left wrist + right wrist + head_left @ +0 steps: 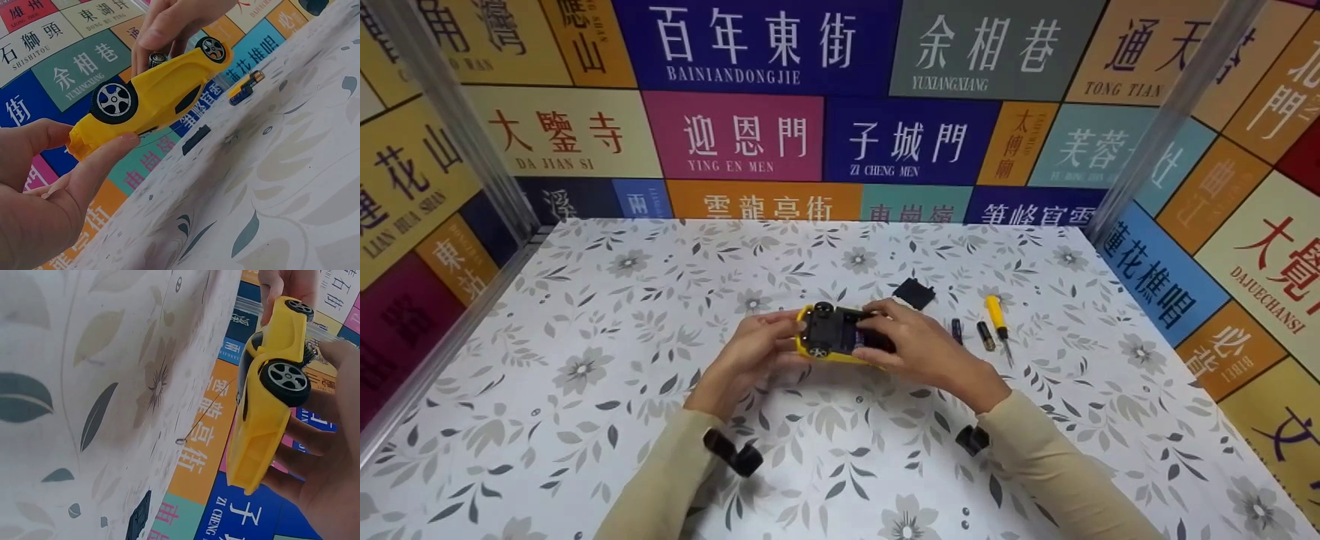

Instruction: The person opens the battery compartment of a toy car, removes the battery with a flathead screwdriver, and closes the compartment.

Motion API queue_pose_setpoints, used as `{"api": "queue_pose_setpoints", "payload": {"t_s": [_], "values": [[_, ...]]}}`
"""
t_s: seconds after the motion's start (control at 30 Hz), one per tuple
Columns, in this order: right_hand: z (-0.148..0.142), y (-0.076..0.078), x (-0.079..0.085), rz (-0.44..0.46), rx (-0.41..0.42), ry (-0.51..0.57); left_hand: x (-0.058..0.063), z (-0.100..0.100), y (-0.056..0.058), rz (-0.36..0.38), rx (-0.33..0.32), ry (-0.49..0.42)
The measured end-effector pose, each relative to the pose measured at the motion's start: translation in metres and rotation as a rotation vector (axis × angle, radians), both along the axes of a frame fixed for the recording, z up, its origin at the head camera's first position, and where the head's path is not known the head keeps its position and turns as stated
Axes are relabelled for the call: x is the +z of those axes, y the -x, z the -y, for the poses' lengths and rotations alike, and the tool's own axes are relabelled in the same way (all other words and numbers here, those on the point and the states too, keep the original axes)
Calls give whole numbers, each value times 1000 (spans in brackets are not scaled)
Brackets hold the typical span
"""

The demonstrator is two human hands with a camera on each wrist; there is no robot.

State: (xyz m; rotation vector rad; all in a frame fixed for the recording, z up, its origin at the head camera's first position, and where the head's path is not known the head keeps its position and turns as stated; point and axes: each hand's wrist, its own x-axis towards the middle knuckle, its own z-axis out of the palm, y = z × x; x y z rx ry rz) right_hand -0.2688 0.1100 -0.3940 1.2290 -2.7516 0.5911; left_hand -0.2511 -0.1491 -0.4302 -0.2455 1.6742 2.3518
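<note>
A yellow toy car (808, 346) is held upside down above the table, its black underside facing up with an uncovered battery compartment. My left hand (742, 349) grips one end of the car between thumb and fingers. Over the compartment, my right hand (926, 346) has its fingers bent around a battery (158, 58), whose metal end sticks up past the chassis in the left wrist view. The right fingers hide much of the compartment, so how far the battery sits inside cannot be seen. In the right wrist view, the right fingers reach behind the car (267, 422).
A black battery cover (913, 292) lies behind the right hand. To its right are a dark blue battery (956, 331), a black and copper battery (985, 336) and a yellow-handled screwdriver (995, 313). Printed panels (735, 135) wall in the flower-patterned table (585, 450).
</note>
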Motion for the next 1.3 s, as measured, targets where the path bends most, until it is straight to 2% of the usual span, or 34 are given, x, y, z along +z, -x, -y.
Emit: {"api": "queue_pose_setpoints", "payload": {"t_s": [0.17, 0.23, 0.33, 0.57, 0.67, 0.87, 1.3], "values": [[0, 2, 4, 196, -73, 28, 0, -2, -1, 14, -12, 32], [-1, 3, 4, 231, -98, 67, 1, -3, -1, 20, -21, 35], [0, 2, 4, 195, -107, 118, 1, -3, -1, 21, -23, 31], [3, 3, 1, -51, -86, 218, 2, -5, -1, 19, -36, 49], [2, 5, -1, -85, -82, 273, 2, -4, -1, 22, -43, 49], [-2, 4, 1, 32, -91, 402, 0, -3, -1, 9, -45, 12], [-31, 12, 10, 199, -268, 510, 0, -5, -3, 5, -55, 46]]}}
